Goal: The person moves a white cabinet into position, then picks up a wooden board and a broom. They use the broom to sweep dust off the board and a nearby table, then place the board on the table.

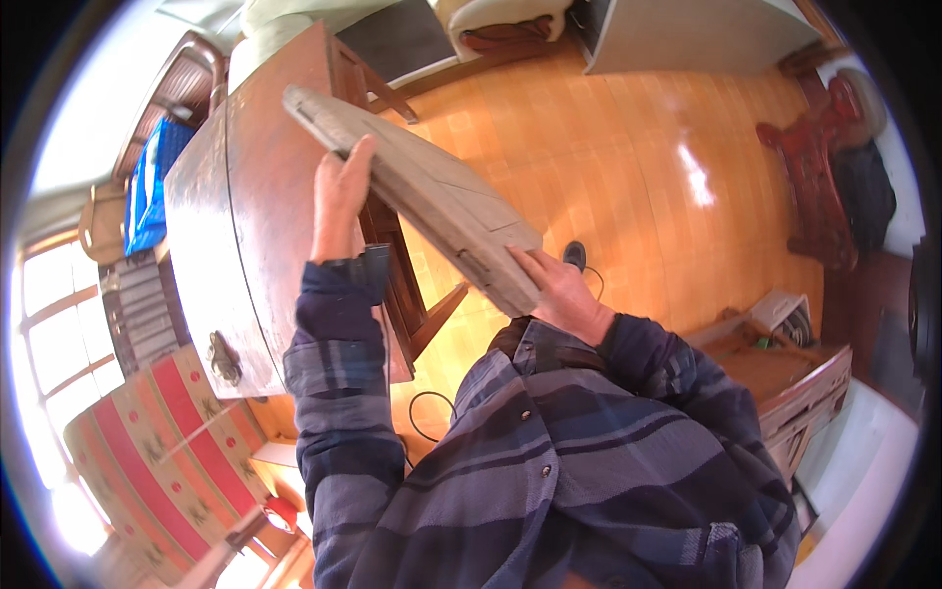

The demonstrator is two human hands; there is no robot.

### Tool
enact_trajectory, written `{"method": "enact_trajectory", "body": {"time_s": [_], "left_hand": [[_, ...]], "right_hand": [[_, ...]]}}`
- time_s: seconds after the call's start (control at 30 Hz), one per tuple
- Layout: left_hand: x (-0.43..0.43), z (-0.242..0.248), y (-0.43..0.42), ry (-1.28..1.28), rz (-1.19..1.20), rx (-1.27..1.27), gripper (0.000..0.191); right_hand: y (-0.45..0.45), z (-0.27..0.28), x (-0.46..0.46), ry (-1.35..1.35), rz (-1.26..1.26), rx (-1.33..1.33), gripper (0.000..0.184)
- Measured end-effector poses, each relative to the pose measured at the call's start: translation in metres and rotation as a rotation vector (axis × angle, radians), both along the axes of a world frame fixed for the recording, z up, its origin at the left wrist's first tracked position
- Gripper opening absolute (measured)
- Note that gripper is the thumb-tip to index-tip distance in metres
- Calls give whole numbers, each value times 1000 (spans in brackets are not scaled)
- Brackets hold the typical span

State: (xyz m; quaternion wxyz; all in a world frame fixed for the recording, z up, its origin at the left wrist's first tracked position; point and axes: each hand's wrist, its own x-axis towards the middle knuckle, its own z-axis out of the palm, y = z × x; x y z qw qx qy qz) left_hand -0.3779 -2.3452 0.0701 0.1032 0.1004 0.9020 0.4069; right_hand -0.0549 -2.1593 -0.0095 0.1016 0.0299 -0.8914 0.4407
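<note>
A thick, weathered grey-brown wooden board (441, 191) with slots cut in its edge is held tilted in front of my body. My left hand (344, 188) grips its long edge near the far end, thumb laid over the face. At the near end, my right hand (563, 291) holds the corner close to my waist, fingers on the top face. The board's far end reaches over a worn dark wooden table (276, 147); whether it touches the tabletop I cannot tell.
A small metal ornament (222, 358) stands on the table. A striped folding panel or cloth (165, 449) is at lower left, a blue bag (151, 188) beyond the table. Carved red wooden furniture (817, 169) is at right, an open wooden drawer or box (780, 368) at lower right. A cable (423, 397) lies on the tiled floor.
</note>
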Motion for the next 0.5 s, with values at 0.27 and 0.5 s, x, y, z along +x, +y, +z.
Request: {"method": "enact_trajectory", "body": {"time_s": [0.27, 0.5], "left_hand": [[-20, 6, -47, -19, -67, -17, 65], [-53, 9, -64, -52, -194, -19, 64]], "right_hand": [[-94, 2, -16, -168, 37, 93, 101], [-134, 6, -34, -181, 190, -32, 101]]}}
